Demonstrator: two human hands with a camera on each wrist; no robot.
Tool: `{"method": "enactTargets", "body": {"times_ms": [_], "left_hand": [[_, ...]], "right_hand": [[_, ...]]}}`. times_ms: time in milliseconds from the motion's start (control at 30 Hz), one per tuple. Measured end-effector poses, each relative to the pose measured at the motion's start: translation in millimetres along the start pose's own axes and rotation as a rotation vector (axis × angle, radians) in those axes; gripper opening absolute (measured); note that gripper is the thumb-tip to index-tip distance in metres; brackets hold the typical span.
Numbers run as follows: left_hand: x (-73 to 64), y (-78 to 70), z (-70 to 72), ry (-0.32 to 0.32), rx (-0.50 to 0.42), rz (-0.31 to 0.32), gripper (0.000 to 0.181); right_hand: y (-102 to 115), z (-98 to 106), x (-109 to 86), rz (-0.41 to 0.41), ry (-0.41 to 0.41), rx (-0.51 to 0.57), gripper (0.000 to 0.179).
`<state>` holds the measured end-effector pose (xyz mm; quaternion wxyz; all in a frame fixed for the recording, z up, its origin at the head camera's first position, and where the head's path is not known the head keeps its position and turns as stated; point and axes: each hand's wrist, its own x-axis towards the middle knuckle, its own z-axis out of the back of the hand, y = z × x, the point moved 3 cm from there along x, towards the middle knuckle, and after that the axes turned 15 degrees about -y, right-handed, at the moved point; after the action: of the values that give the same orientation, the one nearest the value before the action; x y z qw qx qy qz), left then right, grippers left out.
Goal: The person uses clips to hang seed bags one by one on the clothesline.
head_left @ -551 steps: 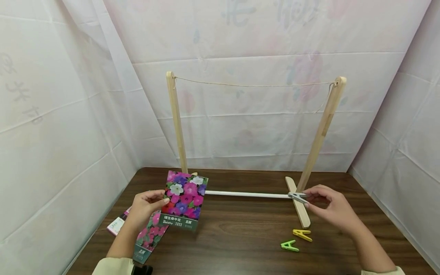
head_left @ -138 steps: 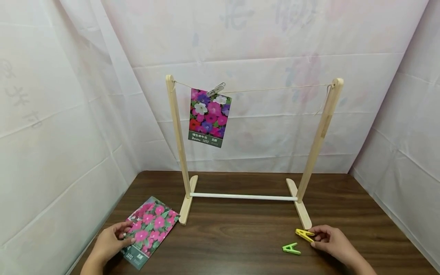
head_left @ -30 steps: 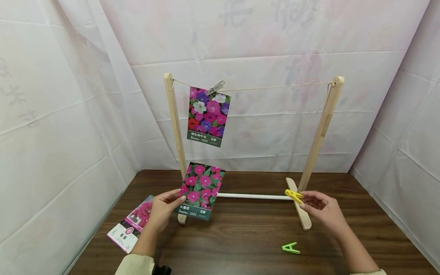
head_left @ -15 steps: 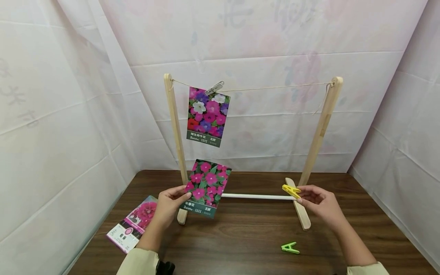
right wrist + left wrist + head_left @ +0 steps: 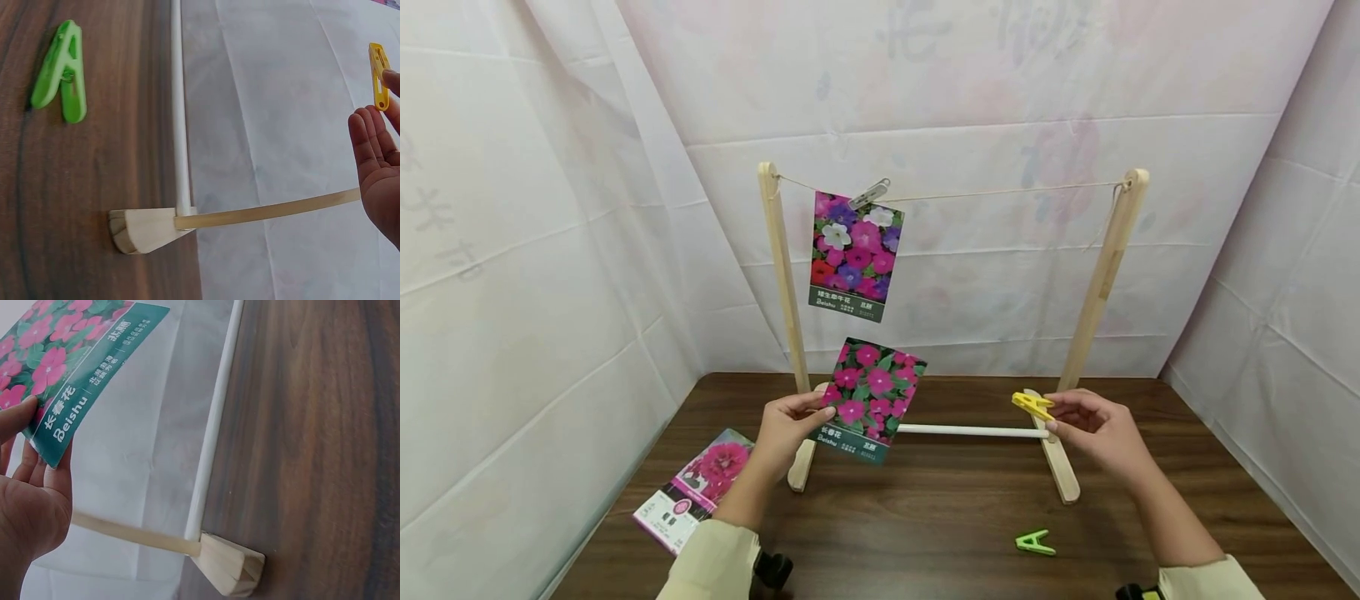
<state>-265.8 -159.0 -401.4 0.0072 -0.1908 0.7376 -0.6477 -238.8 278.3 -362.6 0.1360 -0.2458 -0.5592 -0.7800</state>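
Note:
Between thumb and fingers my left hand [image 5: 790, 429] pinches a seed packet with pink flowers [image 5: 876, 392] by its lower left edge, raised above the table. In the left wrist view the same packet [image 5: 81, 359] shows its green printed band. My right hand [image 5: 1097, 429] pinches a yellow clothespin [image 5: 1032, 406], also in the air; the right wrist view shows this clothespin [image 5: 378, 75] at the fingertips. Above, a packet with mixed flowers [image 5: 856, 254] hangs tilted from the string [image 5: 992, 193], held by a grey clothespin [image 5: 869, 194].
The string joins two wooden posts [image 5: 1097, 292] with flat feet and a white crossbar [image 5: 970, 431]. A green clothespin [image 5: 1035, 542] lies at front right on the brown table [image 5: 910, 517]. Another flower packet [image 5: 673, 517] lies at left, partly behind the left forearm. White cloth [image 5: 970, 308] surrounds the table.
Since about a second ago, my left hand has carried the pink-flower packet up and to the right. My right hand has lifted the yellow clothespin slightly. The hanging packet has stayed in place.

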Motion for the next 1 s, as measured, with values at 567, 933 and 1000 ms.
{"method": "enactTargets", "body": {"times_ms": [567,933,1000], "left_hand": [[8.5,-5.9,-22.9,0.008,0.027,0.068,0.026],[13.9,-12.9,-33.9,0.07,0.059,0.041,0.024],[15.3,-13.4,-36.2,0.074,0.062,0.05,0.021]], "right_hand": [[31,-3,29.6,0.055,0.045,-0.036,0.031],[53,8,53.4,0.102,0.037,-0.112,0.033],[57,10,56.9,0.118,0.036,-0.112,0.031]]}}
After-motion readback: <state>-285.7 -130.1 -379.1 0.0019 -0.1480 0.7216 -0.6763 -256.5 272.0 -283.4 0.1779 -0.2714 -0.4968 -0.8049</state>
